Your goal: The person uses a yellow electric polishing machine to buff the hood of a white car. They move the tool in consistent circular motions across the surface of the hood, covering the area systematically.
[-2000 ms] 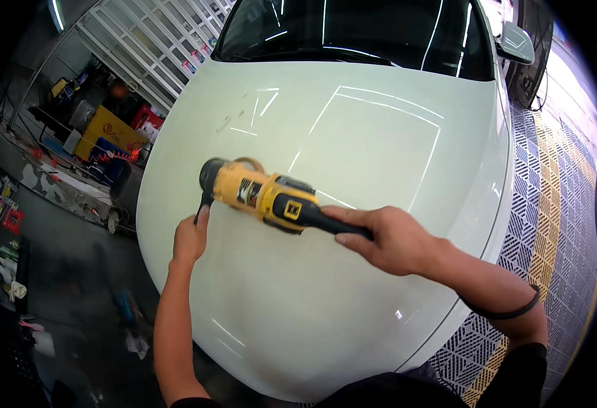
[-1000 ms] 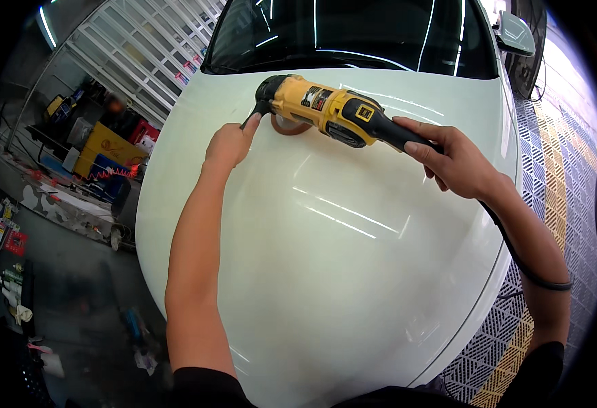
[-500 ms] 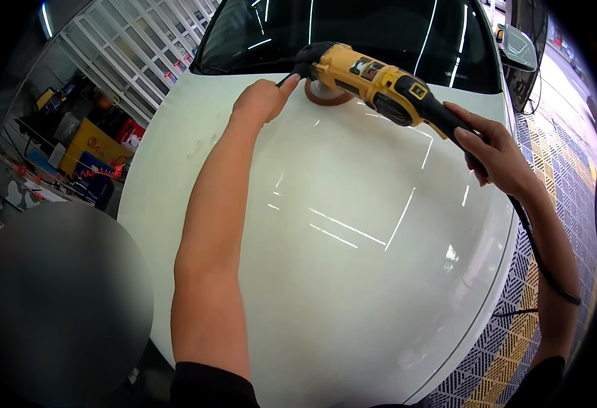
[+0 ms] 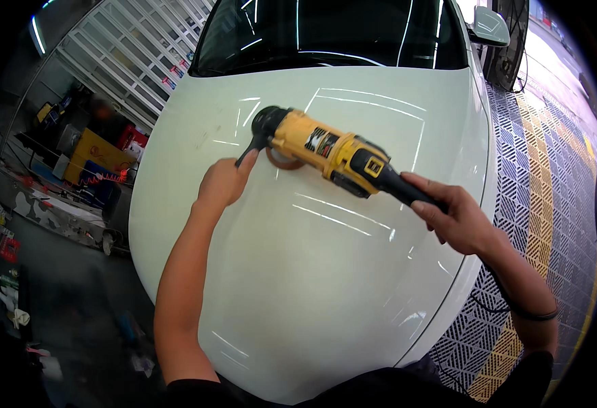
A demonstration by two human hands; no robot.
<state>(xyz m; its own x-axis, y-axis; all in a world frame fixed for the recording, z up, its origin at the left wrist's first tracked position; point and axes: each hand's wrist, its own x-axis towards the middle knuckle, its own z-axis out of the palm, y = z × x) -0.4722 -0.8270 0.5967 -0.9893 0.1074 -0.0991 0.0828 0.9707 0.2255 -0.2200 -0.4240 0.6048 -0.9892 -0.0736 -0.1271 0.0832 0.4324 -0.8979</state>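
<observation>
A yellow and black car polisher [image 4: 325,146] lies across the upper middle of a white car hood [image 4: 298,272]. Its brown round pad [image 4: 284,160] rests on the paint, partly hidden under the tool's head. My left hand [image 4: 223,180] is closed around the black side handle [image 4: 252,146] by the head. Wrapped round the rear grip is my right hand [image 4: 458,214], at the tool's right end. From there a black power cord [image 4: 509,296] runs down and loops against my right forearm.
Beyond the hood rises the dark windshield [image 4: 332,34], with a side mirror [image 4: 491,27] at its right. Grey and yellow floor tiles [image 4: 516,224] run along the right. Boxes and tools [image 4: 91,149] crowd the left, before a white barred partition [image 4: 131,54].
Both hands have drawn the polisher nearer and to the left over the hood. The view has shifted, and the large grey blurred round shape at lower left is gone.
</observation>
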